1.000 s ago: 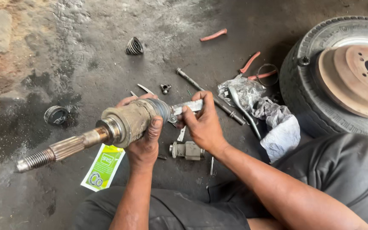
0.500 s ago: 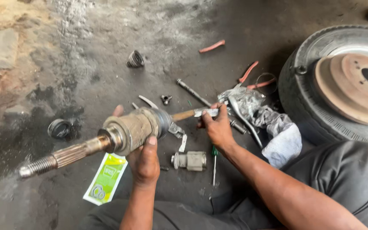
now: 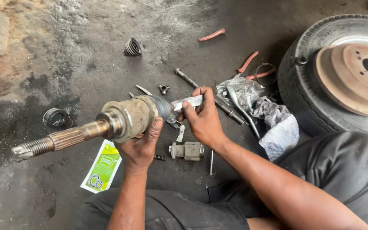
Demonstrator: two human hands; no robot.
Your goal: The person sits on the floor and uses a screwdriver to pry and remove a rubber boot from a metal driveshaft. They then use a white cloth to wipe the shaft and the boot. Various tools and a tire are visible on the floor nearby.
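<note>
Head view, only one I've got. Landmark: the CV joint housing point(image 3: 135, 117), mid-frame, held off the oily floor point(image 3: 64, 51).

My left hand point(image 3: 139, 147) cups the housing from below, fingers wrapped round it, thumb up its near side. Splined stub shaft point(image 3: 52, 142) sticks out left of the housing, tilted slightly down.

My right hand point(image 3: 205, 119) sits just right of the housing, fingers pinched tight on a flat silvery strip point(image 3: 187, 102). Strip's free end touches the dark boot end of the housing.

Below the housing: green-white sachet point(image 3: 101, 167), small spring point(image 3: 160, 157), small metal cylinder part point(image 3: 187, 150). Left of it: black ring point(image 3: 54, 117). Above: ribbed rubber boot point(image 3: 132, 47). Right: long bolt point(image 3: 207, 96), crumpled rag point(image 3: 273, 119), red-handled pliers point(image 3: 252, 70). Far right: tyre point(image 3: 303, 81) with a rusty brake disc point(image 3: 354, 79) lying on it.
</note>
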